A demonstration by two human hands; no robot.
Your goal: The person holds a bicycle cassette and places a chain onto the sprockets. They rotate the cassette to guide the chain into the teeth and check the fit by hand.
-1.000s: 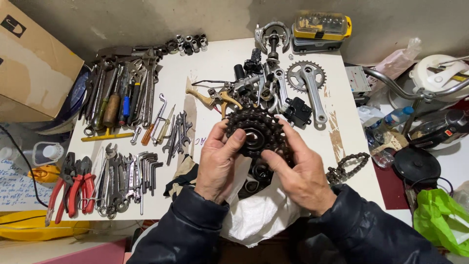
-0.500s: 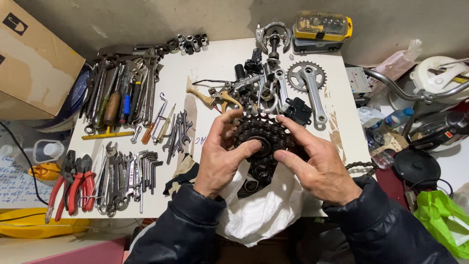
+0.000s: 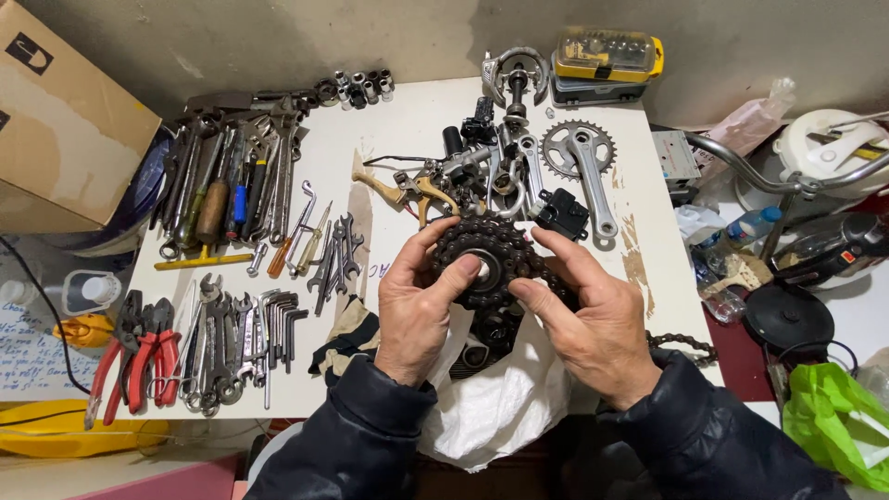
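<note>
Both my hands hold a dark, greasy stack of bicycle sprockets (image 3: 489, 252) above the white table (image 3: 398, 167). My left hand (image 3: 417, 310) grips its left rim, with the thumb pressed near the silver centre hole. My right hand (image 3: 593, 324) grips the right rim, index finger reaching toward the centre. Under the sprockets lies a white woven sack (image 3: 500, 398) with more dark metal parts on it, partly hidden by my hands.
Wrenches, screwdrivers and pliers (image 3: 139, 356) lie in rows on the table's left. A crank arm with chainring (image 3: 579, 157), brake levers (image 3: 412, 190) and a hub sit behind. A chain (image 3: 685, 344) hangs at the right edge. A cardboard box (image 3: 65, 139) stands left.
The sprocket stack has tilted and turned slightly between my hands. My left thumb has moved onto its centre, and my right fingers have shifted along the right rim.
</note>
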